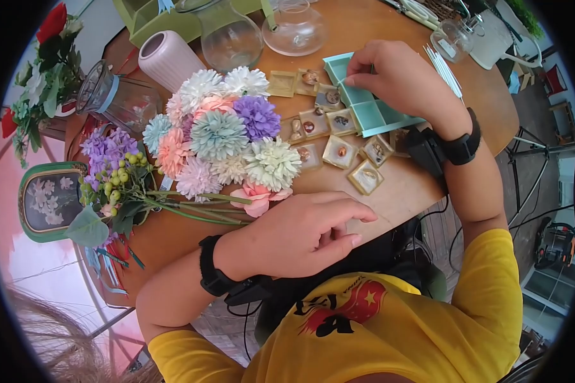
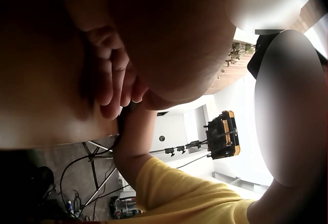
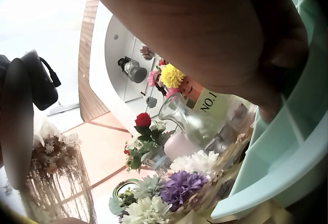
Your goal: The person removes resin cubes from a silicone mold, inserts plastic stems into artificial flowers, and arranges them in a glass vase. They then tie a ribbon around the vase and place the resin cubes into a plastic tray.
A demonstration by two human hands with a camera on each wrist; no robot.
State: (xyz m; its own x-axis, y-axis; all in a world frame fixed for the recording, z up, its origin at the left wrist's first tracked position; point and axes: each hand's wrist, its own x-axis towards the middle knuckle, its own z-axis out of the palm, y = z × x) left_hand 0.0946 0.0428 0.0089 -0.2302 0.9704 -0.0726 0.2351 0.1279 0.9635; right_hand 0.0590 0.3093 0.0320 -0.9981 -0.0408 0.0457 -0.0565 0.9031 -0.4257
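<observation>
My right hand (image 1: 396, 73) is over a mint-green divided tray (image 1: 380, 121), its bent fingers and thumb reaching down into the far compartments. In the right wrist view the fingertips sit against the tray's inner walls (image 3: 294, 119); I cannot tell what they pinch. Left of the tray lie several small square cases (image 1: 340, 152) with little brown shell- or stone-like pieces inside. My left hand (image 1: 294, 233) rests at the near table edge, fingers loosely curled around nothing. In the left wrist view its fingers (image 2: 105, 83) hang dark over the tabletop.
A bunch of artificial flowers (image 1: 218, 135) lies across the table's left half, stems toward my left hand. Behind stand a pink ribbed vase (image 1: 169, 57), glass vases (image 1: 227, 38) and a green box (image 1: 141, 22). White sticks (image 1: 444, 70) and a glass bottle (image 1: 455, 41) lie beyond the right wrist.
</observation>
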